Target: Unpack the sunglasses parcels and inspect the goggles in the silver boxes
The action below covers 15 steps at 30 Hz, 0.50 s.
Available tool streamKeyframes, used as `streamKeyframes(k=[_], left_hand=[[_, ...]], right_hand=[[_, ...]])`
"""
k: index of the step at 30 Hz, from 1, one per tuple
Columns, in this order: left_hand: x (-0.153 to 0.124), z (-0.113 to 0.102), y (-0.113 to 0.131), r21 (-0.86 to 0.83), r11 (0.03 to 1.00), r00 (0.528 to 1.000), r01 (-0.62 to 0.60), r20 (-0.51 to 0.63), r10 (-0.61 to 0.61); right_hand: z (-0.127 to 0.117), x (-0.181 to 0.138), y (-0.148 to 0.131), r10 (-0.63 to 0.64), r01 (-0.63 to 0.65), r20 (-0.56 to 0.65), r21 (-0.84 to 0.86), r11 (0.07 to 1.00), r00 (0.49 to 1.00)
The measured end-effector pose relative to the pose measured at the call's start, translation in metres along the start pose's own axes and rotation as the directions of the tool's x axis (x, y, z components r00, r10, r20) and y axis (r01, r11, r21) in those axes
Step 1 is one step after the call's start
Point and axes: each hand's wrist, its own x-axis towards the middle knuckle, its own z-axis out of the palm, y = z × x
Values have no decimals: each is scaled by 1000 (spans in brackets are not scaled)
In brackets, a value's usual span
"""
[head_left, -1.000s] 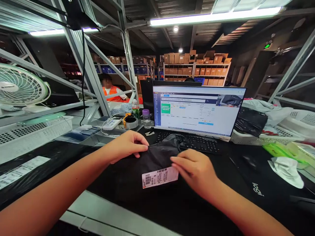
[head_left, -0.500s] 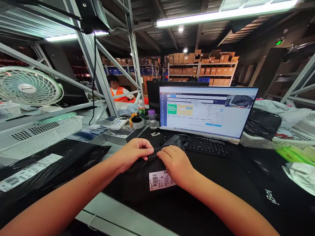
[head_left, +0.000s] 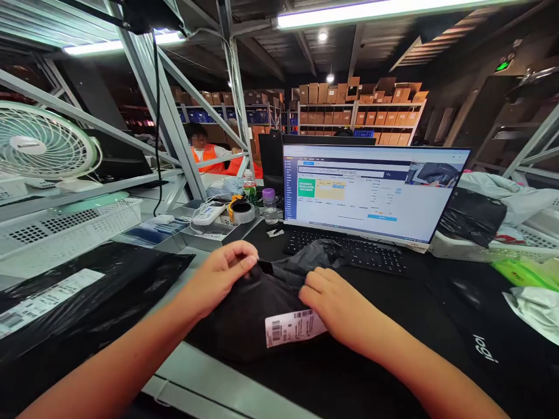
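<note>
A black plastic mailing bag (head_left: 244,317) lies in front of me on the dark desk mat, with a white barcode label (head_left: 290,327) on its near side. Thumb and fingers of my left hand (head_left: 227,267) pinch the bag's upper left edge. My right hand (head_left: 327,297) is closed on the bag's right side, just above the label. Between the two hands the bag's edge gapes slightly, and loose black plastic (head_left: 310,256) stretches back to the keyboard (head_left: 371,259). What the bag contains is hidden.
Behind the keyboard stands a lit monitor (head_left: 371,192). A purple-capped bottle (head_left: 269,209) and a tape roll (head_left: 241,210) sit left of it. Another labelled black bag (head_left: 131,279) lies at left, below a fan (head_left: 43,142). A mouse (head_left: 466,293) rests at right. A person in an orange vest (head_left: 209,156) sits beyond.
My hands have moved apart, the left one leftward and the right one rightward, still gripping the bag. The plastic between them has spread and a gap shows at its edge.
</note>
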Motion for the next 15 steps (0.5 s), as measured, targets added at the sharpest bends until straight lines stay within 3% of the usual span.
streamKeyframes(k=[2, 5, 7, 10, 12, 15], left_hand=[[0, -3, 3, 75, 997, 999, -31, -39, 34], [-1, -2, 7, 161, 981, 991, -108, 92, 94], [-3, 2, 10, 200, 955, 967, -219, 175, 186], [-8, 3, 14, 240, 879, 896, -412, 283, 343], [-10, 0, 14, 224, 852, 845, -474, 387, 368], [-11, -4, 14, 229, 849, 811, -476, 487, 324]], right_hand=[[-6, -6, -2, 9, -5, -101, 39, 999, 995], [-15, -1, -4, 41, -7, -267, 126, 992, 963], [-19, 13, -5, 39, -6, -222, 148, 989, 974], [-16, 37, -6, 0, 2, -25, 93, 996, 1000], [-10, 46, -7, -31, 29, 52, 48, 998, 998], [-4, 43, -8, -27, 26, -13, -38, 999, 1000]])
